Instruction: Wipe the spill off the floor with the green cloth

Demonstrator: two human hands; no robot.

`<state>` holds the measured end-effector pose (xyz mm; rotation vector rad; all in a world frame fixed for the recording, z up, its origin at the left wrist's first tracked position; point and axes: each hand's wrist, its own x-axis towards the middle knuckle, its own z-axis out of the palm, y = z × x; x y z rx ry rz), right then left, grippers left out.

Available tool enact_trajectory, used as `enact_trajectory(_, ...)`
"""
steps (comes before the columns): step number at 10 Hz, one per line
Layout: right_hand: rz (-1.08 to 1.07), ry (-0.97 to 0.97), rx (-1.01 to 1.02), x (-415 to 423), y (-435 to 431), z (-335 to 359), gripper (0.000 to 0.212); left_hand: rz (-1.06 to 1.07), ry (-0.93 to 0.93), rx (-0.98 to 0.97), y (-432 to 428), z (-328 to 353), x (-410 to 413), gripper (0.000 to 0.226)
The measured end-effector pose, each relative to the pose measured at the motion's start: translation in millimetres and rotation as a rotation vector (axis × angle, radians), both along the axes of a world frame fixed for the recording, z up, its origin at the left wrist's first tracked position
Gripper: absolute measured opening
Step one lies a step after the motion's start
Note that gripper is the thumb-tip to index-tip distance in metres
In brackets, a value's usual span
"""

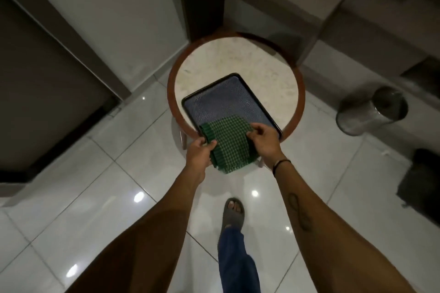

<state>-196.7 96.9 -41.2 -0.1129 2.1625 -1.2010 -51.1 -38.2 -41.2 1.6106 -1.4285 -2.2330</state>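
Over the round desk (pixel 238 64), both hands are pinching the green cloth (pixel 226 143): left hand (pixel 198 153) gripping its left edge, right hand (pixel 264 140) its right, above the tray (pixel 214 100).

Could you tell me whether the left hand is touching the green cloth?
Touching: in the head view, the left hand pinches the green cloth's left edge, fingers curled over it.

One head camera looks steeply down, from standing height, at a round table (pixel 238 59) and floor (pixel 119 173).
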Motion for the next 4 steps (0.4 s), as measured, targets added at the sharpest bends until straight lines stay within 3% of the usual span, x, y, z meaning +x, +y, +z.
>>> enact_trajectory(1, 0.175, 0.026, 0.116, -32.3, -20.1, -24.9, 0.038, 0.01, -0.091, 0.017, -11.6, -30.8, -30.0, 0.034)
enact_trajectory(2, 0.379, 0.042, 0.22, -46.8, -21.8, -40.4, 0.044, -0.117, -0.206, -0.05, -12.6, -53.1, -40.1, 0.037)
enact_trajectory(3, 0.463, 0.083, 0.292, -44.1, -17.6, -45.6, 0.044, -0.293, -0.294, -0.263, -10.1, -47.4, -32.9, 0.04)
enact_trajectory(4, 0.534, 0.232, 0.237, -31.0, -23.8, -35.7, 0.064, -0.438, -0.236, -0.489, -10.8, -21.7, -26.1, 0.049)
